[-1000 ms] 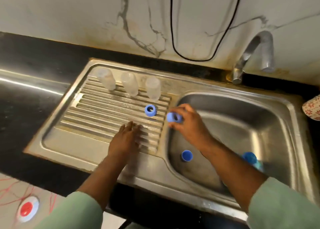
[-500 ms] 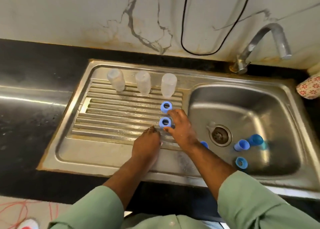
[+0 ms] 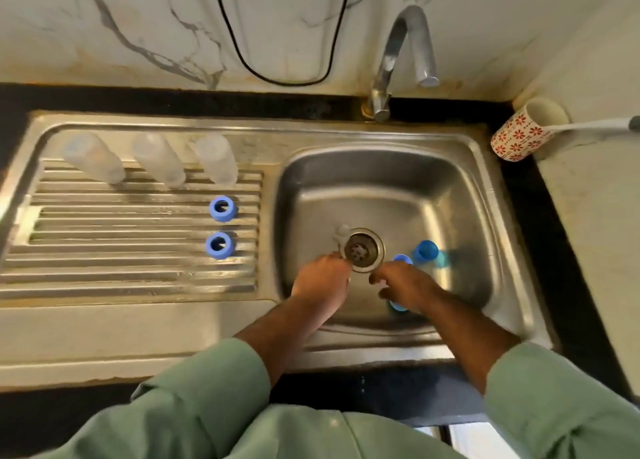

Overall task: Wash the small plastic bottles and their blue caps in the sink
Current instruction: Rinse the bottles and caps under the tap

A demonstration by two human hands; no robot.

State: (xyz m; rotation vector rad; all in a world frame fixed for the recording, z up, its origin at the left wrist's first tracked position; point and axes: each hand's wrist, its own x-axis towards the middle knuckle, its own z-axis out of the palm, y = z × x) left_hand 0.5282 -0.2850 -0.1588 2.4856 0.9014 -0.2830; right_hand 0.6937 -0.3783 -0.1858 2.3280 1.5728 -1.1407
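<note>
**A:** Head view, looking down into a steel sink (image 3: 460, 181) set in a dark counter (image 3: 568, 250). Both hands low in the basin, near the drain (image 3: 363, 249). Left hand (image 3: 322, 282) just left of the drain, fingers curled under; cannot tell whether holding anything. Right hand (image 3: 407, 285) just right of the drain, fingers loosely bent and reaching over a blue cap (image 3: 401, 259), not yet closed on it.

**B:** And the rest of the washing?

**A:** Three clear bottles (image 3: 157, 158) upturned in a row at the back of the ribbed drainboard (image 3: 104, 250). Two blue caps (image 3: 223, 208) in front of the rightmost bottle, one nearer than the other, openings up. In the basin, another cap (image 3: 425, 250) beyond the right hand, and a sliver of blue (image 3: 398, 306) showing under the right wrist (likely one more cap).

**B:** Step in hand?

**A:** Probably collecting the next cap from the basin floor. Next move calls for a small pinch on a slippery cap, then a lift to the left, over the ridge between basin and drainboard.

**B:** Room to move?

**A:** Plenty of bare ribbing left of the two parked caps. Tap spout (image 3: 420, 53) overhanging the basin's far side, well apart from the hands. Patterned mug (image 3: 519, 136) off at the right corner, out of the path.
</note>
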